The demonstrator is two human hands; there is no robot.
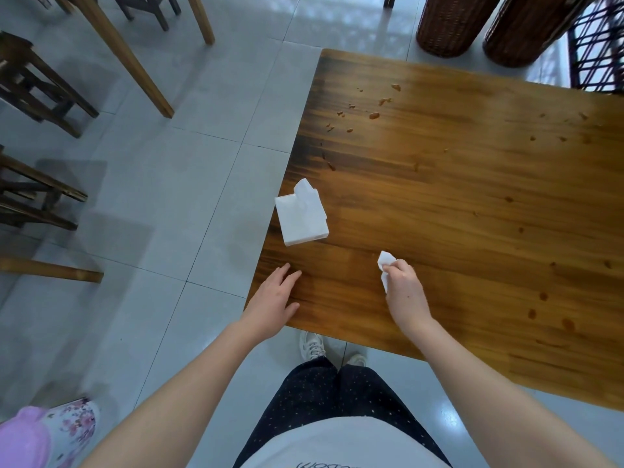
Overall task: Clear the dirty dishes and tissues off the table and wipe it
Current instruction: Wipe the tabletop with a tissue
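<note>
The left hand (pixel 273 298) lies flat, fingers straight, on the near left corner of the table (pixel 472 204). To its right, the right hand (pixel 403 292) curls round a crumpled white tissue (pixel 385 263), held against the wood. Farther, a tissue pack (pixel 301 216) sits at the left edge (one sheet sticking up). Crumbs (pixel 373 115) dot the far part.

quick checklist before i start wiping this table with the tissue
1. Grip: right hand holds the crumpled white tissue: ok.
2. Brace: left hand lies flat on the brown wooden table: ok.
3. Wiping path: white tissue pack sits at the table's left edge: not ok.
4. Mess: brown food scraps lie on the far side, unwiped: not ok.
5. Dishes all cleared: cannot tell, the table's right end is out of frame.
</note>
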